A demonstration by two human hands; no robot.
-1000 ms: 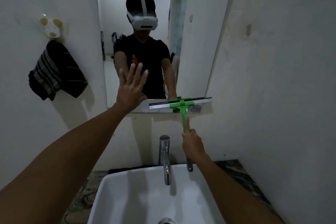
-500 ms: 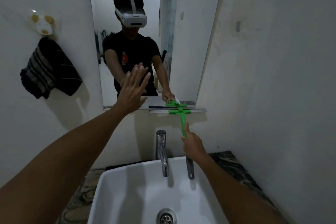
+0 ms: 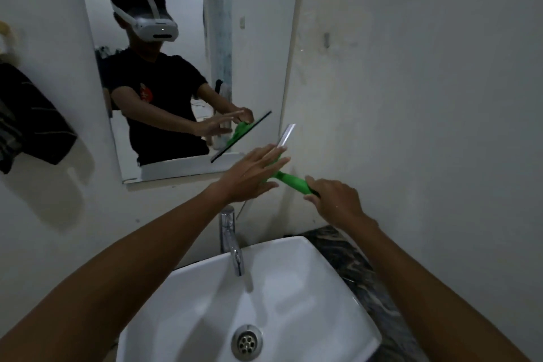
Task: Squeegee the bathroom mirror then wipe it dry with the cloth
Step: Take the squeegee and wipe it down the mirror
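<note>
Head view: your right hand (image 3: 335,203) grips the green handle of the squeegee (image 3: 289,179), held off the mirror (image 3: 188,67), whose lower right corner lies just beyond it. Your left hand (image 3: 249,173), fingers straight, lies across the blade end. Draw those fingers along the rubber edge to shed water, probably over the sink (image 3: 293,297) below. The cloth (image 3: 29,126) hangs far to the left.

The squeegee (image 3: 289,178) is off the mirror (image 3: 188,67), where its blade lay level along the lower edge; it now tilts steeply, blade end raised. The right hand (image 3: 335,203) grips the handle farther right. The left hand (image 3: 252,175) has left the glass and reaches across, fingers straight, over the squeegee's head.
</note>
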